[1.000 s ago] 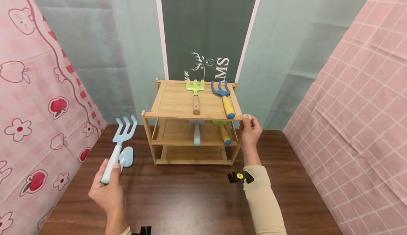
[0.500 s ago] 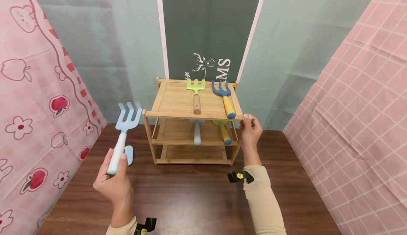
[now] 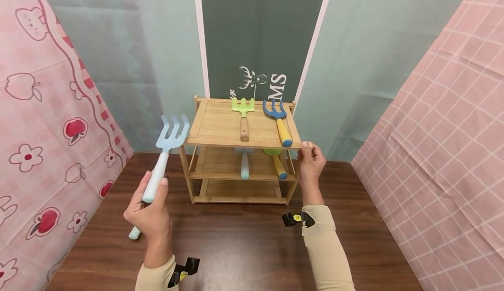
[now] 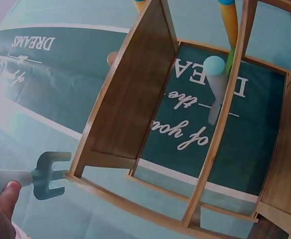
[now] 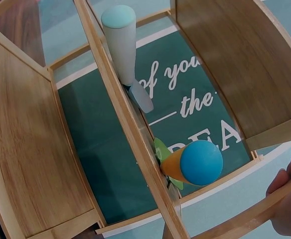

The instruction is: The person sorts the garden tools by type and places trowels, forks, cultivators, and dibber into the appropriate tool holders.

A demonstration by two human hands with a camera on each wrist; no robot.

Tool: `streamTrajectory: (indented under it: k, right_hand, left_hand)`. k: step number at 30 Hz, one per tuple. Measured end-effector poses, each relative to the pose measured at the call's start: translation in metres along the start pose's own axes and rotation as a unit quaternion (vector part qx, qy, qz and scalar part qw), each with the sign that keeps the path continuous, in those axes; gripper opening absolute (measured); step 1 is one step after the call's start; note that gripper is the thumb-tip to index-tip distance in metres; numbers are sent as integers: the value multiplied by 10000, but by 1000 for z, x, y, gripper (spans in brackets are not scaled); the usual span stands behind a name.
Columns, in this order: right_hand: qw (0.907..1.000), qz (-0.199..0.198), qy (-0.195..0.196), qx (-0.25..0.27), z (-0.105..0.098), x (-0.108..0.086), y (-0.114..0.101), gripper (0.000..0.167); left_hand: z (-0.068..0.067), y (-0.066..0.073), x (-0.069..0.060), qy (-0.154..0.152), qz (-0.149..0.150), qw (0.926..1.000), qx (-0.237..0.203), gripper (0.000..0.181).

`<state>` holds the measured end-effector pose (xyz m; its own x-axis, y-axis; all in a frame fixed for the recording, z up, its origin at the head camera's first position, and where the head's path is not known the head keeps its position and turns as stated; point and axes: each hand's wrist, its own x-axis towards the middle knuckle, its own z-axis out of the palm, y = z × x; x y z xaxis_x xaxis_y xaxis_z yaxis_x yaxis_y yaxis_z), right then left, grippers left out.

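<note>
My left hand (image 3: 151, 212) grips the white handle of a light blue hand rake (image 3: 172, 140), tines pointing up and away. The rake is held in the air by the left front corner of a three-tier wooden rack (image 3: 216, 142); in the left wrist view its tines (image 4: 48, 177) overlap the rack's edge. My right hand (image 3: 311, 164) holds the rack's right front top corner, thumb on top. On the top tier lie a green rake (image 3: 244, 127) with a wooden handle and a blue rake (image 3: 282, 129) with a yellow handle.
The middle tier bears a light blue trowel (image 3: 245, 168) and a green, yellow-handled trowel (image 3: 279, 166). A pale handle end (image 3: 134, 233) pokes out below my left hand on the brown table (image 3: 236, 247). Fabric (image 3: 433, 151) walls enclose the table's back and sides.
My left hand has moved right and away from me with the light blue rake, toward the rack's left corner. It now covers most of the tool lying there. The right hand stays put.
</note>
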<state>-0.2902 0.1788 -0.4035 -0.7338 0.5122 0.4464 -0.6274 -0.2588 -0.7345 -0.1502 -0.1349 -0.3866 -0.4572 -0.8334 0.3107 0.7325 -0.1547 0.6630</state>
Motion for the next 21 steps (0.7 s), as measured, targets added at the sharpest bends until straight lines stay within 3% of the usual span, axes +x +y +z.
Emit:
streamTrajectory:
  k: [8,21]
  right_hand:
    - [10000,39,22,-78,10,-8,-19,7]
    - [9999,53,93,-39,1,-1,0,6]
  left_hand:
    - [11,-6,3,-408,387,9982,186,31]
    - [29,-19,15,-624,89,9960,632,29]
